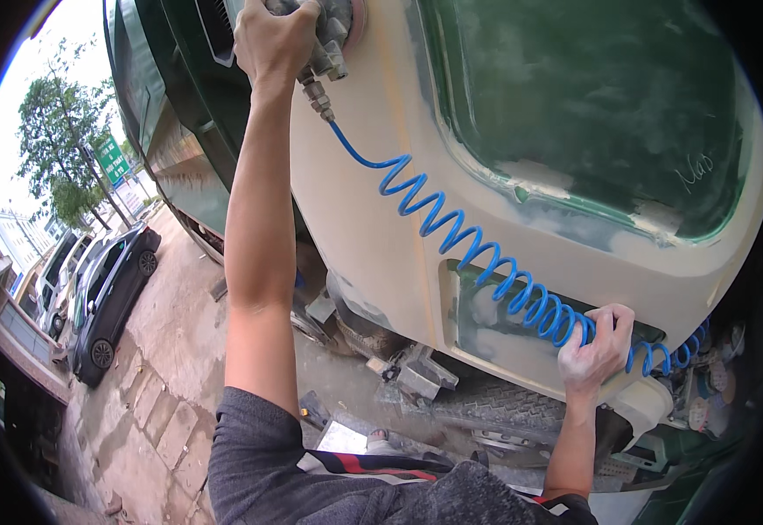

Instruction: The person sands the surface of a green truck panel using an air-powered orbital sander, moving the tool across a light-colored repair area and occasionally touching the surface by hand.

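Note:
My left hand [278, 39] reaches up at the top edge, its fingers wrapped round an air sander [333, 39] whose round pad rests against the cream-coated cab panel [346, 166]. A metal fitting [318, 96] joins the tool to a blue coiled air hose [434, 214], which stretches down to the right across the panel. Lower right, my right hand [598, 346], dusty with white powder, grips the hose coils. Beyond that hand the hose runs on to the right. A dull green window area [583, 105] with sanded, patchy edges fills the upper right of the panel.
Under the panel are a dark wheel or tyre tread [495, 407] and metal brackets [421, 372]. Dark green bodywork [171, 131] stands to the left. Farther left, parked cars [110, 297] line a cracked concrete yard [158, 376], with a tree [62, 149] and a green sign behind.

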Demonstrator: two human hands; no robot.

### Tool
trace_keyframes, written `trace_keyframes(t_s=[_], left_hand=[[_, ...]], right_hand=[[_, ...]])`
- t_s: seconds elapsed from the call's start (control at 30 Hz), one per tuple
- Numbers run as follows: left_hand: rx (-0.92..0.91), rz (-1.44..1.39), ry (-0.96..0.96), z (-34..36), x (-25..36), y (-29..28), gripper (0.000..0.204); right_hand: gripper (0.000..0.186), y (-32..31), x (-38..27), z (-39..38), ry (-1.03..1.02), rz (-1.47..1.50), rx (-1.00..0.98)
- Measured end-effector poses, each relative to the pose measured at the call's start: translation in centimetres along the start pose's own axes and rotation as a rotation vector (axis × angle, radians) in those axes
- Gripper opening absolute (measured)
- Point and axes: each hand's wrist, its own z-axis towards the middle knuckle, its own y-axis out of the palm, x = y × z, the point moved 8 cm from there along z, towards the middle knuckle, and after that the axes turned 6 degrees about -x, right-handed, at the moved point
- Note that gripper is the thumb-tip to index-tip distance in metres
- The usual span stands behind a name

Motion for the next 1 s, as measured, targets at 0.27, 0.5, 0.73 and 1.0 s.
trace_keyframes(t_s=[0.27, 0.5, 0.73, 1.0], left_hand=[[0.010, 0.014, -0.006, -4.9, -0.9, -0.1, 0.049], [0.019, -0.060, -0.003, -9.0, -1.8, -0.3, 0.045], [-0.001, -0.089, 0.015, -12.5, -1.9, -0.4, 0.042], [-0.028, -0.125, 0.005, -16.4, -2.5, -0.1, 0.038]], right_hand=[[0.022, 0.1, 0.0, -0.2, -0.005, -0.021, -0.002], [0.021, 0.3, -0.2, -0.3, -0.024, -0.026, -0.002], [0.022, 0.2, -0.4, -0.4, -0.027, -0.040, -0.002], [0.023, 0.5, -0.2, -0.6, -0.029, -0.047, -0.005]])
